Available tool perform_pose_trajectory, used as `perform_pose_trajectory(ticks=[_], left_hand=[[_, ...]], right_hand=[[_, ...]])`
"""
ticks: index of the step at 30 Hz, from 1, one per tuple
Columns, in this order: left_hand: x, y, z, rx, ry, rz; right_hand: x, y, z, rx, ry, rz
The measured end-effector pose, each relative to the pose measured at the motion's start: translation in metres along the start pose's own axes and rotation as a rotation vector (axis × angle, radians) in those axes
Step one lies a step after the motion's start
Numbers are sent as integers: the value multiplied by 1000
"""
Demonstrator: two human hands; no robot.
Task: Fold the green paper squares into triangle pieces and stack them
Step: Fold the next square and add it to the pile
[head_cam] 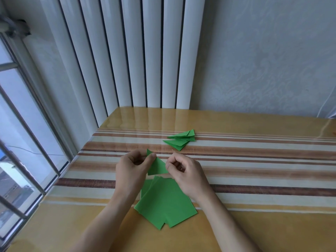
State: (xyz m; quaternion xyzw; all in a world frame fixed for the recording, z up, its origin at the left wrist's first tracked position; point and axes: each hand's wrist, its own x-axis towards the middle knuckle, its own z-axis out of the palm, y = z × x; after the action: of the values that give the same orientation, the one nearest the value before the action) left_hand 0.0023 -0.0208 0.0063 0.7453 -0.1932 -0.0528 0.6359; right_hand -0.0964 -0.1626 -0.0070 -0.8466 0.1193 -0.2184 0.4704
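On the striped bench [254,160], white radiator columns [145,60] stand behind and a window [21,133] sits to the left. Near edge: a fanned pile of green paper squares [163,200], flat, partly under the wrists. Far side, well apart: a small stack of folded triangle pieces [181,140]. Between them, the left hand [132,168] pinches a half-folded green triangle [157,166], grip clamped on its top corner. Right hand [183,171] pinches the triangle's right edge, fingers curled.

I see green paper squares [164,199], green folded triangles [181,140], and a brown-and-cream striped, yellowish table [254,160].
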Motion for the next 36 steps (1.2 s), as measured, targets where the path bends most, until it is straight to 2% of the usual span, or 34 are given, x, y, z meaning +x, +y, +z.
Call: perform_pose_trajectory(ticks=[8,11,17,21,26,29,32,36], left_hand=[[-1,1,-2,24,80,-32],[0,2,-2,-3,69,-31],[0,-5,-1,51,-142,-53],[-1,-6,1,99,-238,-54],[-2,-8,3,153,-351,-23],[-1,-10,4,156,-317,11],[1,-10,2,116,-265,-13],[2,-14,4,84,-290,-21]], right_hand=[[1,3,1,14,-3,24],[2,6,2,39,81,72],[5,10,-6,254,308,206],[7,17,-5,342,383,239],[7,19,-2,262,334,192],[6,17,2,235,257,167],[6,16,5,248,248,195],[6,19,5,239,211,186]])
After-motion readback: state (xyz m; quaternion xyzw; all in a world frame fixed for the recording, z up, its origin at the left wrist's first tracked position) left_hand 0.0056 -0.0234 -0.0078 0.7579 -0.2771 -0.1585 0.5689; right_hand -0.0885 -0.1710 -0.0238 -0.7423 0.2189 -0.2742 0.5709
